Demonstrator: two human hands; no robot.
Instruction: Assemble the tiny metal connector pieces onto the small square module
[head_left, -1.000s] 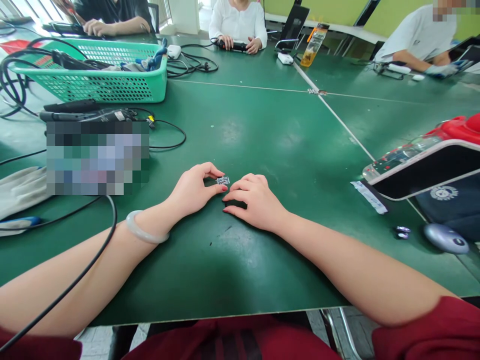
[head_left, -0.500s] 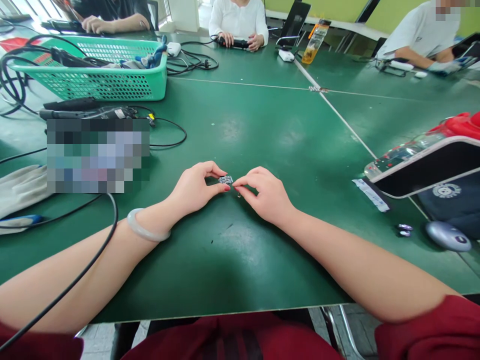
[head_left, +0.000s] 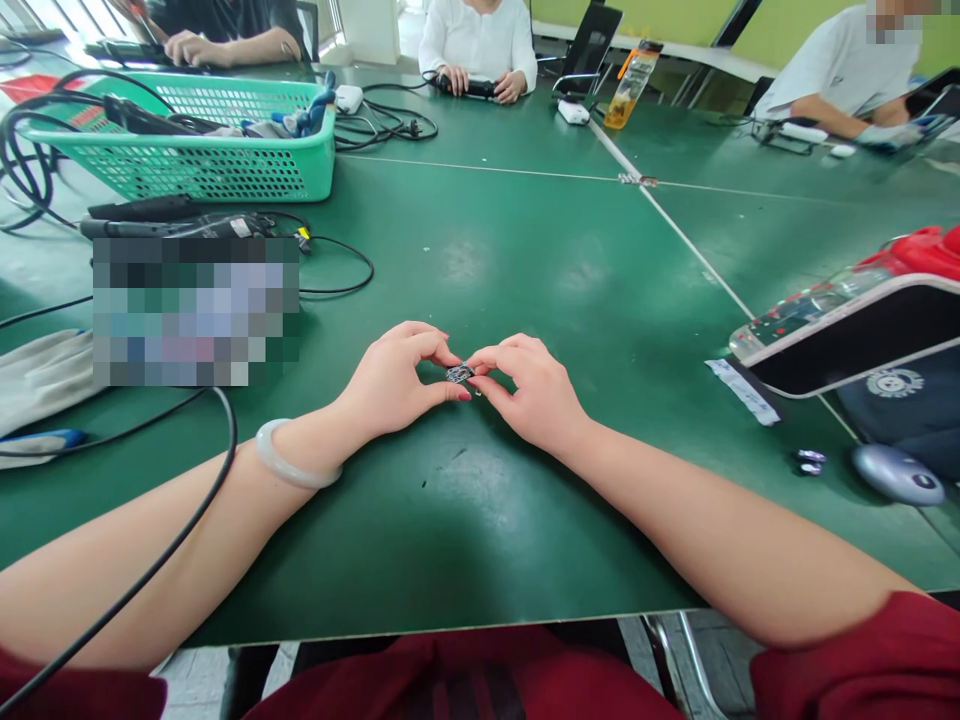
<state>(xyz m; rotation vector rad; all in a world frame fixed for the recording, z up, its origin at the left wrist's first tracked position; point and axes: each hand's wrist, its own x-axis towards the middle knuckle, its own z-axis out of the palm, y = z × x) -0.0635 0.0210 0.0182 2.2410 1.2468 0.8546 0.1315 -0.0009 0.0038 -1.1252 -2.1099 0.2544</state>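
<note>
At the frame's centre, above the smooth green surface (head_left: 480, 540), the bare right hand (head_left: 536, 388) pinches a small black-and-white patterned piece (head_left: 459, 373) at its right end; the left hand (head_left: 394, 383) curves around it, grip unclear.

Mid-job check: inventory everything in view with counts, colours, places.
piece: 1, black-and-white, centre
table: 1, green, below
basket: 1, green, far left
cables: several, black, left
gear: unclear, black, left
gloves: unclear, whitish, left
phone: 1, black, right
bottles: 2, red-topped right, orange-filled far
pouch: 1, dark, right
mouse: 1, bluish, right
strip: 1, whitish, right
bits: unclear, purple, right
people: 3, white/dark tops, far
bangle: 1, whitish, left wrist
left hand: 1, bare, at piece
right hand: 1, bare, at piece
</note>
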